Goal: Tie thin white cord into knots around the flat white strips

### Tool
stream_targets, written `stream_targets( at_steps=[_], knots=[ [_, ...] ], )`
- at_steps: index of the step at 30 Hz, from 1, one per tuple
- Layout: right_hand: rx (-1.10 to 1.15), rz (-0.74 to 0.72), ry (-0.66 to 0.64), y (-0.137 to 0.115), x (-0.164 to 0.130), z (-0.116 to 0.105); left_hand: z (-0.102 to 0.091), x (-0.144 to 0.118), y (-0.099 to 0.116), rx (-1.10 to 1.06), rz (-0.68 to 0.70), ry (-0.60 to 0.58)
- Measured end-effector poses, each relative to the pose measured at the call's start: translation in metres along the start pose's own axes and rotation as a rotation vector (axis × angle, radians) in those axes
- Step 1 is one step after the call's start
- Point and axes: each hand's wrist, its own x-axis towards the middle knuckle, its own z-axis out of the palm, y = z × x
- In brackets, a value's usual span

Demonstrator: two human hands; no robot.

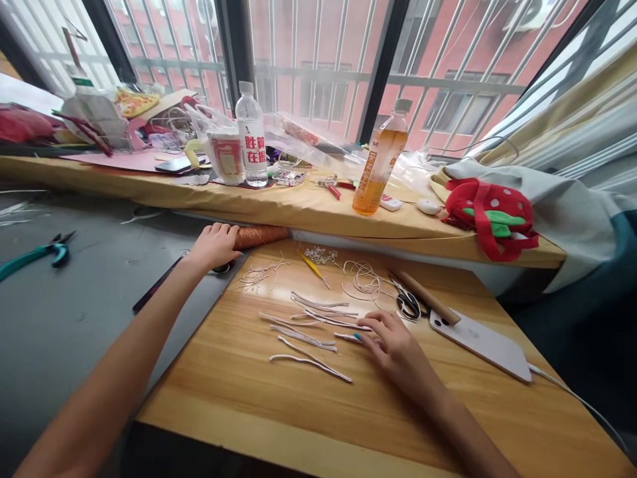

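My left hand (213, 244) reaches to the far edge of the wooden table (308, 411) and grips an orange-brown spool of cord (259, 235) lying on its side. Flat on the table, my right hand (393, 345) has its fingertips on the end of a white cord piece (348, 337). Several cut white cord pieces (311, 332) lie in a loose row between my hands. Thin loose thread (365, 282) is tangled behind them, and yellow tweezers (312, 265) lie near the spool.
Scissors (408, 304), a brown stick (425, 297) and a white phone (480, 342) with a cable lie to the right. On the sill stand a water bottle (251, 136), an orange drink bottle (381, 159) and a strawberry bag (490, 216). Teal pliers (37, 253) lie far left.
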Motion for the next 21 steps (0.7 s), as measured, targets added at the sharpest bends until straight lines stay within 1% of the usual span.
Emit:
stream_targets(
  at_steps=[2, 5, 7, 9, 12, 15, 17, 19, 21],
  knots=[
    [-0.05, -0.006, 0.063, 0.003, 0.0, 0.001, 0.005, 0.001, 0.003, 0.015, -0.006, 0.031],
    [-0.09, -0.025, 0.12, 0.007, 0.0, 0.002, 0.007, 0.008, 0.015, 0.012, 0.014, 0.092],
    [-0.107, -0.05, 0.132, 0.008, 0.0, 0.003, 0.007, 0.013, 0.025, 0.009, 0.011, 0.116],
    [-0.119, -0.07, 0.131, 0.009, 0.0, 0.003, 0.006, 0.016, 0.032, 0.011, -0.032, 0.133],
    [-0.121, -0.074, 0.145, 0.01, 0.0, 0.003, 0.001, 0.012, 0.036, 0.008, -0.058, 0.169],
    [-0.091, -0.06, 0.192, 0.008, 0.0, 0.004, -0.013, -0.001, 0.034, 0.035, 0.006, 0.276],
    [-0.014, -0.033, 0.238, 0.006, 0.0, 0.005, -0.027, -0.011, 0.033, 0.061, 0.038, 0.363],
    [0.138, 0.031, 0.269, 0.002, 0.001, 0.004, -0.042, -0.022, 0.034, 0.066, 0.049, 0.44],
    [0.339, 0.113, 0.257, -0.006, 0.006, 0.001, -0.057, -0.032, 0.037, 0.045, 0.053, 0.522]
  ],
)
